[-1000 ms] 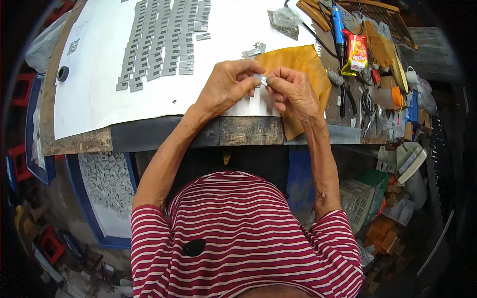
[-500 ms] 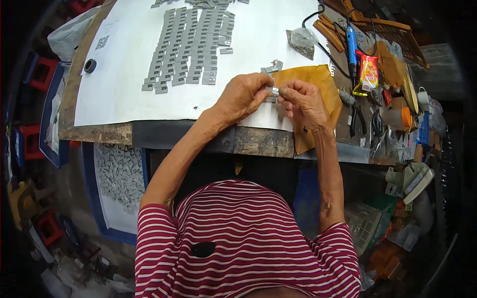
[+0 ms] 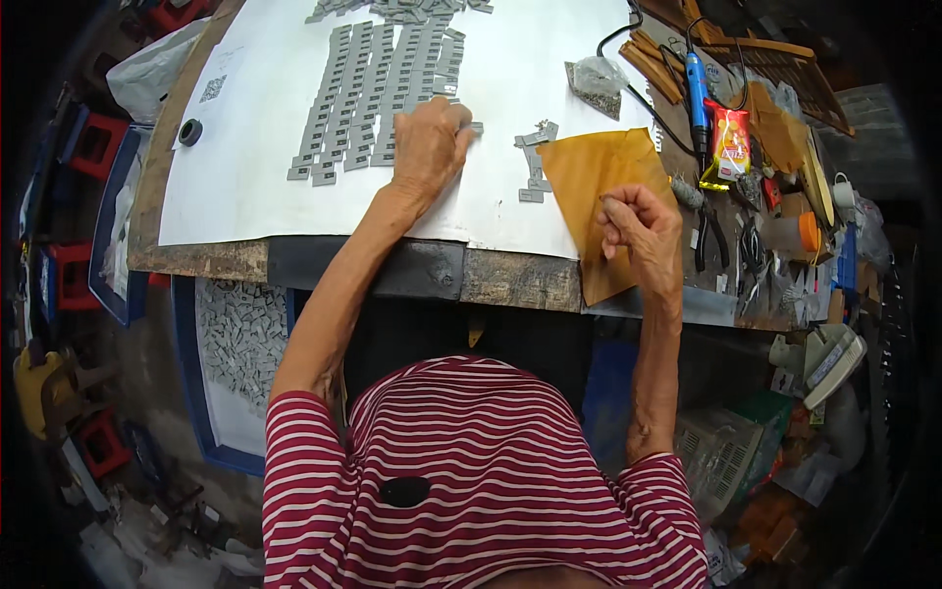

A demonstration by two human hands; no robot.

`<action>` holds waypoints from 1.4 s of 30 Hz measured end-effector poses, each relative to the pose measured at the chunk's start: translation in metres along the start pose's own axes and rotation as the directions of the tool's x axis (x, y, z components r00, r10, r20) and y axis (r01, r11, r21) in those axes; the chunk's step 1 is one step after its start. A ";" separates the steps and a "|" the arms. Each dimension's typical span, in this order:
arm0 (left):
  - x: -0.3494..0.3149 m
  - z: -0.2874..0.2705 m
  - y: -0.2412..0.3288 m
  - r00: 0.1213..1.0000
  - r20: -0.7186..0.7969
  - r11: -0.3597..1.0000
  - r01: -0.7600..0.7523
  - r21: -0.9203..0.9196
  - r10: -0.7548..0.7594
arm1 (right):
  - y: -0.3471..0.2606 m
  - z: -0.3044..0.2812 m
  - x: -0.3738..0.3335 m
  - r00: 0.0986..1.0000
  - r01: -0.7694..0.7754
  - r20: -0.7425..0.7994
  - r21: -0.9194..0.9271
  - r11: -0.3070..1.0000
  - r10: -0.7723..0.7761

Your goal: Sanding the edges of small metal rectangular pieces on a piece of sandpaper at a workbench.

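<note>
Left hand (image 3: 429,145): palm down on the white sheet (image 3: 245,187), fingers bent, fingertips pressing at the right end of the grey rows; whether a piece is pinched beneath cannot be told.
Right hand (image 3: 638,228): raised just above the brown paper (image 3: 589,172), fingers curled in a narrow pinch; something thin may sit between thumb and forefinger, too small to tell.
Grey pieces (image 3: 378,83): small flat parts laid in tight columns across the upper sheet, touching or nearly touching one another.
Loose pieces (image 3: 535,162): a few strays between the rows and the brown paper, not lined up.
Risk, rows: likely to be knocked crooked by the left wrist or heel of the hand dragging sideways over them.
Risk, sheet: lying loose on the bench (image 3: 392,270), near edge close to the drop; a push from the forearm could slide it and scatter every column.
Risk, brown paper: lower corner hanging past the bench edge; a nudge from the right hand could tip it and anything on it to the floor.
Risk, strays: easily swept under the brown paper and lost.
Risk, tools (image 3: 721,231): crowded heap just right of the right hand, blue pen-shaped tool (image 3: 697,93) and its cord near; a snagged cord could pull clutter onto the work.
</note>
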State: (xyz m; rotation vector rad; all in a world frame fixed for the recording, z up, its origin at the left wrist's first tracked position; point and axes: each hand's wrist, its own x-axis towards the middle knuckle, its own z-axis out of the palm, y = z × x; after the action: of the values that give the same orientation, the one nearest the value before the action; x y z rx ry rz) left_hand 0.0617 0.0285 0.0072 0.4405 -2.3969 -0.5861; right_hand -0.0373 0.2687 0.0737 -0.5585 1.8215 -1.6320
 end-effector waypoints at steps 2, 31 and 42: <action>-0.001 0.002 -0.001 1.000 0.002 0.997 0.005 0.081 -0.006 | -0.001 -0.003 -0.009 0.999 0.023 -0.033 -0.020 1.000 -0.024; 0.014 0.000 -0.013 0.999 -0.005 0.918 0.039 0.395 -0.040 | 0.068 -0.072 -0.042 0.812 0.189 -0.472 -0.344 0.920 -0.343; 0.017 0.005 -0.007 0.996 -0.048 0.963 -0.058 0.265 0.073 | 0.076 -0.075 -0.038 0.754 0.253 -0.540 -0.288 0.924 -0.375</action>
State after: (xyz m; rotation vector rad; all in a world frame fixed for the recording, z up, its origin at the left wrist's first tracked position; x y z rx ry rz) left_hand 0.0472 0.0166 0.0087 0.4816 -2.4324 -0.2213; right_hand -0.0549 0.3593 0.0082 -0.4985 2.4749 -2.0255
